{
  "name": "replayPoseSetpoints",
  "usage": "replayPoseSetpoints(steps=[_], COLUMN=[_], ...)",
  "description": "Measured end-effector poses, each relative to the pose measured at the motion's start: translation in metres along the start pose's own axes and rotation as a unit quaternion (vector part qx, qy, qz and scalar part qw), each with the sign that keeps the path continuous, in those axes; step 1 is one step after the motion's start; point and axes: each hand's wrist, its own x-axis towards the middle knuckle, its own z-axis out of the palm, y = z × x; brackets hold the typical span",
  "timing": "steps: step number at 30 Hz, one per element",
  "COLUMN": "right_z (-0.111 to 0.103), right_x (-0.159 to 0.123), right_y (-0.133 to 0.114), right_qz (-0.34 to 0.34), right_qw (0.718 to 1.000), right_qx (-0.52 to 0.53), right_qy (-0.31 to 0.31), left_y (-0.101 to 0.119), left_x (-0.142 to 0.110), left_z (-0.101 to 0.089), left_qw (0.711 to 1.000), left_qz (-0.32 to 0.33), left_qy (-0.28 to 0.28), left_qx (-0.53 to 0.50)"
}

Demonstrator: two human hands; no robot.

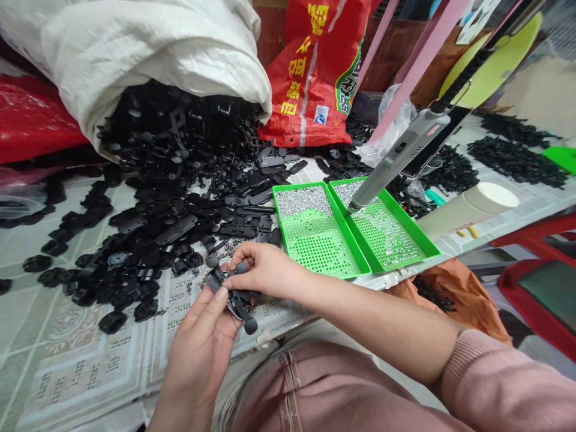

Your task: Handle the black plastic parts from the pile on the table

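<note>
Near the table's front edge, my left hand (202,336) holds a black plastic part with round-ended arms (233,298). Its thumb presses on the part from the left. From the right, my right hand (265,271) pinches the same part between thumb and fingertips. Some of the part is hidden behind the fingers. Just beyond my hands lie flat black plastic pieces (245,228), and to the left is a heap of black ring-shaped pieces (119,288).
Two green trays (357,255) of small metal pieces stand to the right, with a grey electric screwdriver (400,153) hanging over one. A white sack (153,48) spills black parts at the back, beside a red bag (310,72). A white cylinder (470,210) stands farther right.
</note>
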Motion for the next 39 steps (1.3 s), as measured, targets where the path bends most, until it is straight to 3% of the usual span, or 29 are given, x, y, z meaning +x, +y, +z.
replayPoseSetpoints(steps=[5,8,14,18,23,29,31,33,35,37,39], right_z=[-0.004,-0.005,-0.003,-0.002,-0.003,0.008,0.006,-0.003,-0.021,-0.042,-0.060], right_x=[-0.003,-0.005,-0.003,-0.002,-0.003,-0.008,-0.007,-0.001,0.011,0.030,0.051], right_y=[0.000,0.000,-0.001,0.003,0.003,0.006,0.008,0.005,-0.003,-0.013,-0.020], right_qz=[-0.034,-0.027,0.026,0.035,-0.017,0.019,0.014,-0.024,-0.090,-0.133,-0.127], right_qw=[0.998,0.999,0.996,0.998,0.998,0.999,0.999,0.992,0.951,0.854,0.786], right_qx=[-0.045,0.001,0.080,0.054,-0.044,0.031,0.002,-0.095,-0.295,-0.495,-0.586], right_qy=[-0.009,-0.031,-0.017,0.007,0.049,-0.016,-0.043,-0.081,-0.035,0.084,0.149], left_y=[-0.001,-0.003,-0.005,-0.009,-0.010,-0.009,-0.009,-0.008,-0.006,-0.004,-0.003], left_x=[-0.001,0.001,-0.002,-0.006,-0.007,-0.008,-0.008,-0.007,-0.005,-0.003,-0.002], left_z=[-0.001,-0.002,-0.003,-0.003,0.004,0.003,-0.002,-0.007,-0.011,-0.014,-0.016], left_qw=[1.000,1.000,1.000,0.999,0.998,0.997,0.996,0.994,0.993,0.993,0.993], left_qz=[0.000,0.011,-0.017,-0.009,0.032,0.036,0.020,0.011,0.007,-0.005,-0.025], left_qy=[0.021,0.022,0.016,0.031,0.040,0.055,0.066,0.085,0.101,0.109,0.110], left_qx=[0.014,-0.003,-0.008,0.026,0.040,0.046,0.056,0.064,0.065,0.053,0.039])
